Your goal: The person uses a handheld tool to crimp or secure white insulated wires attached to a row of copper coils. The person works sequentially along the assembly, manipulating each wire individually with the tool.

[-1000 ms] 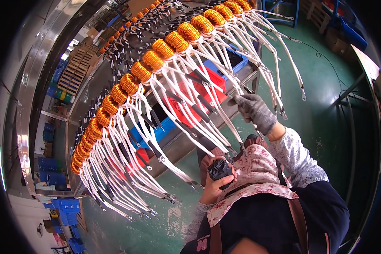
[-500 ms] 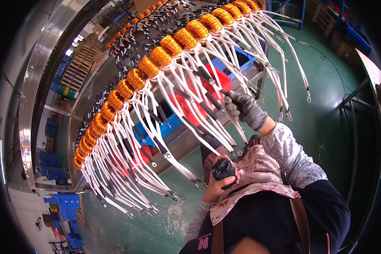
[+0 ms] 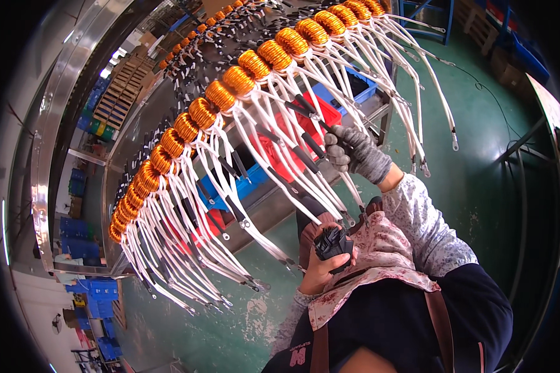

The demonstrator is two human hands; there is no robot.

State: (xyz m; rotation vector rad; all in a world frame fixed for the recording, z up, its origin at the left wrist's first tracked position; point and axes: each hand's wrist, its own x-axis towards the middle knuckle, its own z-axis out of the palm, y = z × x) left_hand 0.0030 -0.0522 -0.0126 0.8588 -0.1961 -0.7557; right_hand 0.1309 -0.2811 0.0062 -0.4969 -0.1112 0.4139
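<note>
The left hand (image 3: pixel 317 272), low against the flowered apron (image 3: pixel 389 245), has its grip wrapped around a bundle of black sleeves (image 3: pixel 333 247). The right hand (image 3: pixel 358 155), in a grey glove, has its grip pinched on a black sleeve (image 3: pixel 324 126) among the white wires (image 3: pixel 270 171); whether a wire runs through that sleeve, I cannot tell. These wires hang from a curved row of copper coils (image 3: pixel 237 81), above a red bin (image 3: pixel 330 113). Pink lettering (image 3: pixel 297 356) marks the dark top (image 3: pixel 386 329).
</note>
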